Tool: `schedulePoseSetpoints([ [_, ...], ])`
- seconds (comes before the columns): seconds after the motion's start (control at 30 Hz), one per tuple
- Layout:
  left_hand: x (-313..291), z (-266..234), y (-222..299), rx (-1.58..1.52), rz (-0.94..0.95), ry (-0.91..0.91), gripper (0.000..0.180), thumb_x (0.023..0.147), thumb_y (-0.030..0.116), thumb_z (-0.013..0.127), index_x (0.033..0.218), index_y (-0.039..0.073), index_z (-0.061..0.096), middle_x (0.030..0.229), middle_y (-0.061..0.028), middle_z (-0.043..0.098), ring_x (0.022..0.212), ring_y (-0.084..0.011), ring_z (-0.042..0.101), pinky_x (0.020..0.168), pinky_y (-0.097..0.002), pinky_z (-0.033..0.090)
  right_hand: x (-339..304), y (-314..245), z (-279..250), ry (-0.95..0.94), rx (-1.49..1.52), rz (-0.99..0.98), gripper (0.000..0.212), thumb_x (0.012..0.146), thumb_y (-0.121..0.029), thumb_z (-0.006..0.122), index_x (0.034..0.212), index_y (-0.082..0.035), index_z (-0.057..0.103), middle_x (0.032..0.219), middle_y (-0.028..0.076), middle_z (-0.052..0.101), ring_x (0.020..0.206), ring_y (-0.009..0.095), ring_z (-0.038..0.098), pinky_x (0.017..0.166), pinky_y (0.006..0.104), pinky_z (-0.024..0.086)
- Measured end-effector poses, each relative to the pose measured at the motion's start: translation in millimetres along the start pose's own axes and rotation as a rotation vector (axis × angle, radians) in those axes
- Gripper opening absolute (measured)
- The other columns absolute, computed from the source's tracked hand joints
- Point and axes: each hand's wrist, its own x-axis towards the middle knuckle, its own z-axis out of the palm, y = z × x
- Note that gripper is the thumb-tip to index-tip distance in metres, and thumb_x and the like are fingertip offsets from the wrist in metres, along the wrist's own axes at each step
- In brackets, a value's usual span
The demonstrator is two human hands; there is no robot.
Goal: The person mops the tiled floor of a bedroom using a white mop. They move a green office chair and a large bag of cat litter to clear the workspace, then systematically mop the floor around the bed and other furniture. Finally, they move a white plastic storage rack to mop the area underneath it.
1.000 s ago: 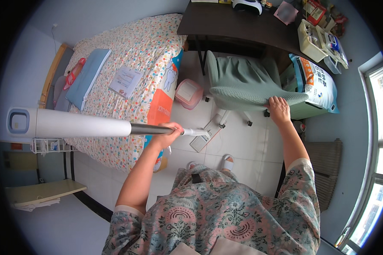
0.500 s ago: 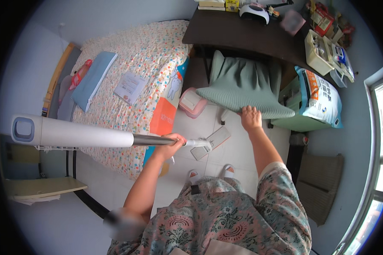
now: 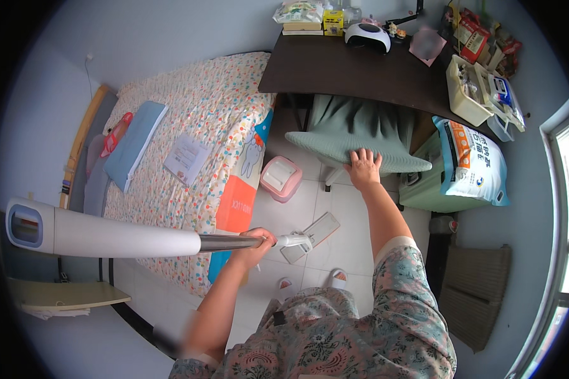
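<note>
My left hand (image 3: pixel 253 247) is closed around the metal pole of a flat mop (image 3: pixel 126 235). Its thick white handle reaches out to the left, and its rectangular mop head (image 3: pixel 325 228) rests on the floor in front of my feet. My right hand (image 3: pixel 364 169) lies on the front edge of a chair (image 3: pixel 360 142) with a ribbed green cover, fingers spread over the fabric. Most of the chair's back is hidden beneath the dark desk (image 3: pixel 354 69).
A pink bin (image 3: pixel 282 179) stands between the bed (image 3: pixel 189 88) and the chair. To the chair's right is a green cabinet (image 3: pixel 420 183) with a blue-and-white bag (image 3: pixel 471 158) on it. A folded brown item (image 3: pixel 474 290) leans by the right wall.
The chair has slid farther under the desk, and my right hand has gone with it, its fingers now more spread. My left hand keeps its hold on the mop.
</note>
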Motion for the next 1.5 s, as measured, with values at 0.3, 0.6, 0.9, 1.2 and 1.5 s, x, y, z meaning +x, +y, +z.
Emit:
schedulePoseSetpoints([
  [0.3, 2, 8, 18, -0.063, -0.095, 0.045, 0.006, 0.078, 0.002, 0.052, 0.074, 0.001, 0.054, 0.082, -0.0074, 0.063, 0.078, -0.0127, 0.056, 0.072, -0.0265, 0.045, 1, 49, -2, 0.077, -0.148, 0.124, 0.068, 0.082, -0.024, 0.054, 0.140, -0.020, 0.017, 0.146, 0.004, 0.013, 0.135, 0.025, 0.012, 0.107, 0.0468, 0.011],
  [0.6, 6, 28, 35, -0.136, -0.066, 0.106, 0.005, 0.077, 0.001, 0.051, 0.073, 0.001, 0.053, 0.080, -0.0069, 0.061, 0.075, -0.0115, 0.054, 0.068, -0.0243, 0.043, 62, 95, 13, -0.179, -0.101, 0.110, 0.054, 0.084, -0.025, 0.051, 0.134, -0.016, 0.031, 0.146, 0.004, 0.015, 0.132, 0.024, 0.021, 0.103, 0.0370, 0.028],
  [0.9, 1, 40, 33, -0.203, -0.062, 0.070, 0.005, 0.077, 0.007, 0.056, 0.077, 0.003, 0.060, 0.077, -0.0049, 0.064, 0.072, -0.0126, 0.058, 0.066, -0.0257, 0.046, -205, -50, 145, -1.349, 1.230, 0.501, 0.077, 0.078, -0.069, 0.039, 0.129, -0.010, 0.038, 0.119, 0.017, 0.051, 0.106, 0.029, 0.051, 0.085, 0.0447, 0.042],
  [1.2, -28, 52, 82, -0.203, 0.190, 0.121, 0.005, 0.074, -0.001, 0.061, 0.078, 0.001, 0.059, 0.082, -0.0078, 0.062, 0.075, -0.0138, 0.060, 0.069, -0.0260, 0.048, -174, -181, 56, -0.639, 2.554, 1.556, 0.012, 0.085, -0.007, 0.050, 0.092, -0.002, 0.042, 0.078, 0.010, 0.051, 0.066, 0.021, 0.053, 0.059, 0.0333, 0.051],
  [1.5, -73, -34, 235, 0.072, 0.839, 0.579, 0.036, 0.076, 0.015, 0.056, 0.105, -0.002, 0.042, 0.090, -0.0137, 0.053, 0.059, -0.0074, 0.045, 0.053, -0.0188, 0.037, -140, -151, -5, -0.214, 2.882, 1.423, 0.014, 0.082, -0.004, 0.049, 0.091, 0.000, 0.039, 0.079, 0.011, 0.049, 0.065, 0.020, 0.054, 0.059, 0.0296, 0.053],
])
